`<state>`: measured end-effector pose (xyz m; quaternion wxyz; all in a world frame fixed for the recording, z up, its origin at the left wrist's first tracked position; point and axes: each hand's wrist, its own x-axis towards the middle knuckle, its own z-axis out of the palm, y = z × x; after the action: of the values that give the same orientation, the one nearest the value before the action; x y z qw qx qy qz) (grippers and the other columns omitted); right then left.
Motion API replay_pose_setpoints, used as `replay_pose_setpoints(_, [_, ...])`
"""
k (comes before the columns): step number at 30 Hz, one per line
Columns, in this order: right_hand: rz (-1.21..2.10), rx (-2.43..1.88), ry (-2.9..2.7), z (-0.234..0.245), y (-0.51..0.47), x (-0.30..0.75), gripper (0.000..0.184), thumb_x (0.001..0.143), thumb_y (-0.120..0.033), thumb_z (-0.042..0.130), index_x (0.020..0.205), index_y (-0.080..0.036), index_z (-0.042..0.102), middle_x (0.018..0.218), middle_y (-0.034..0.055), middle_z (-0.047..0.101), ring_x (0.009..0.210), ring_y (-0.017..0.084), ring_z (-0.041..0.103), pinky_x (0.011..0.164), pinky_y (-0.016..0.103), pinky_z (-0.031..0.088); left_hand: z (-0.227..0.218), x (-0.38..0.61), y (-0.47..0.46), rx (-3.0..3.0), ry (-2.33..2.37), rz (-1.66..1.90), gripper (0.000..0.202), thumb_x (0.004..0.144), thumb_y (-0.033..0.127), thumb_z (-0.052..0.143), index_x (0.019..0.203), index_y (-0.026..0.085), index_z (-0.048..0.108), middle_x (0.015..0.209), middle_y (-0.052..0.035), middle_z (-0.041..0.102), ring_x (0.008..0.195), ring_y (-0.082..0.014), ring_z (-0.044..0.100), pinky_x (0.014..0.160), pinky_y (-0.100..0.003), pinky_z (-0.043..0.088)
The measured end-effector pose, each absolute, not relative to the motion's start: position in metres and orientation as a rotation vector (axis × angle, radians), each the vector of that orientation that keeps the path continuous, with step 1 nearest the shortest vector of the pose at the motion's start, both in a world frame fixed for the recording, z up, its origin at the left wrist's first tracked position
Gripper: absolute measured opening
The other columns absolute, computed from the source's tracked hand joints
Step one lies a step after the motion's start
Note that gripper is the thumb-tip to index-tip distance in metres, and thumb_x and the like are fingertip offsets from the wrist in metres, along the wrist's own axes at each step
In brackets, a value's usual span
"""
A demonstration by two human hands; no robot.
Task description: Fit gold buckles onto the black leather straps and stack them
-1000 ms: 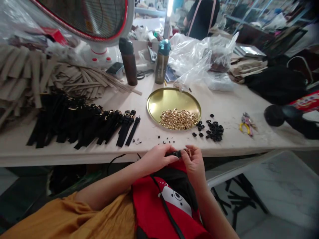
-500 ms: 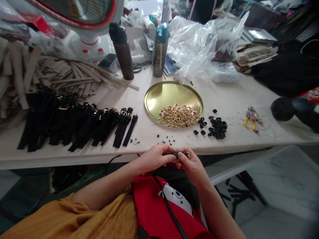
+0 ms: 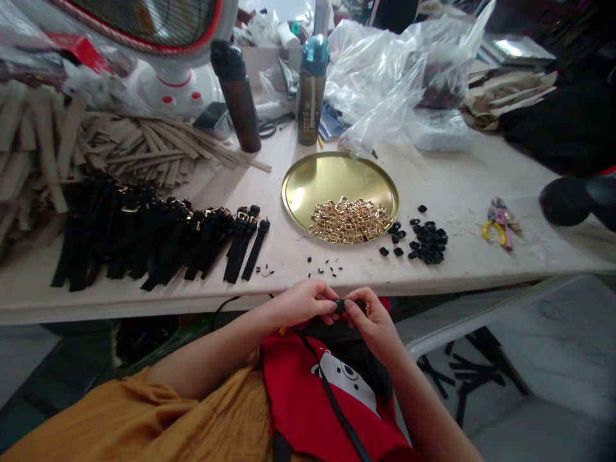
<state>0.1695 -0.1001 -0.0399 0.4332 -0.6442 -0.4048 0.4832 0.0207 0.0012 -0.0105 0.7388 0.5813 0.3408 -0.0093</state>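
Just off the table's front edge, my left hand [image 3: 310, 303] and my right hand [image 3: 368, 314] meet over a short black strap [image 3: 342, 306]. Both hands pinch it, and a bit of gold metal shows by the right fingers. Most of the strap is covered by my fingers. Beyond them a round gold tray [image 3: 308, 183] carries a heap of small gold buckles [image 3: 353, 220]. Small black loops [image 3: 430, 242] lie in a pile to its right. Many black straps with gold buckles [image 3: 163, 240] are laid out on the left, a single strap [image 3: 256, 249] nearest my hands.
Beige strips [image 3: 139, 141] are heaped at the left near a white and red fan [image 3: 176, 86]. Two bottles, one dark [image 3: 240, 102] and one blue-capped [image 3: 310, 96], stand behind the tray. Clear plastic bags [image 3: 385, 83] lie at the back, yellow-handled pliers [image 3: 495, 230] at the right.
The view has shifted slightly, so the table's things sit a little further right. My left fingers have curled closer around the strap's end; both hands still hold it.
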Motion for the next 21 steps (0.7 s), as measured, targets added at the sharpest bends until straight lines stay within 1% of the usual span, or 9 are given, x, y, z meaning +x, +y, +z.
replay_pose_setpoints(3, [1.176,-1.670,-1.226,-0.035,-0.104,0.173,0.015,0.081,-0.036,0.050,0.080,-0.021,0.049,0.063,-0.0033,0.050,0.053,0.011,0.045,0.050,0.023,0.036,-0.015,0.022,-0.006,1.351,0.796,-0.027,0.023,0.075,0.028,0.051,0.090,0.011,0.056,0.077,-0.0041,0.064,0.059,-0.0097,0.059,0.052,-0.019,0.044])
replay_pose_setpoints(8, [1.139,-1.679,-1.443,-0.026,-0.109,0.179,0.011,0.082,-0.030,0.048,0.080,-0.020,0.049,0.068,-0.0017,0.052,0.060,0.012,0.047,0.055,0.024,0.036,-0.011,0.021,-0.014,1.429,0.799,-0.050,0.021,0.074,0.026,0.050,0.088,0.011,0.058,0.077,-0.0035,0.065,0.060,-0.0107,0.060,0.055,-0.020,0.045])
replay_pose_setpoints(10, [1.184,-1.663,-1.463,-0.025,-0.110,0.180,0.010,0.082,-0.030,0.048,0.080,-0.020,0.049,0.068,-0.0019,0.052,0.062,0.012,0.048,0.056,0.024,0.037,-0.007,0.019,-0.015,1.423,0.769,-0.060,0.022,0.074,0.025,0.050,0.089,0.011,0.058,0.078,-0.0036,0.065,0.062,-0.0109,0.060,0.057,-0.021,0.046])
replay_pose_setpoints(14, [1.285,-1.643,-1.317,-0.024,-0.113,0.180,0.014,0.083,-0.034,0.047,0.081,-0.021,0.046,0.064,-0.0035,0.049,0.055,0.011,0.045,0.052,0.023,0.036,-0.002,0.016,-0.016,1.383,0.707,-0.046,0.024,0.074,0.020,0.046,0.094,0.011,0.058,0.084,-0.0048,0.065,0.066,-0.0102,0.060,0.061,-0.021,0.047])
replay_pose_setpoints(17, [1.250,-1.649,-1.358,-0.021,-0.116,0.180,0.011,0.084,-0.031,0.047,0.081,-0.021,0.046,0.066,-0.0032,0.049,0.058,0.011,0.045,0.053,0.023,0.037,-0.002,0.016,-0.018,1.404,0.740,-0.041,0.025,0.073,0.020,0.047,0.094,0.011,0.059,0.081,-0.0042,0.064,0.060,-0.0089,0.058,0.055,-0.020,0.045])
replay_pose_setpoints(21, [1.209,-1.637,-1.538,-0.017,-0.118,0.182,0.007,0.084,-0.026,0.046,0.080,-0.020,0.047,0.069,-0.0027,0.049,0.063,0.012,0.046,0.058,0.023,0.037,-0.001,0.016,-0.022,1.416,0.773,-0.044,0.026,0.073,0.023,0.050,0.093,0.010,0.060,0.072,-0.0010,0.061,0.051,-0.0061,0.050,0.049,-0.018,0.040])
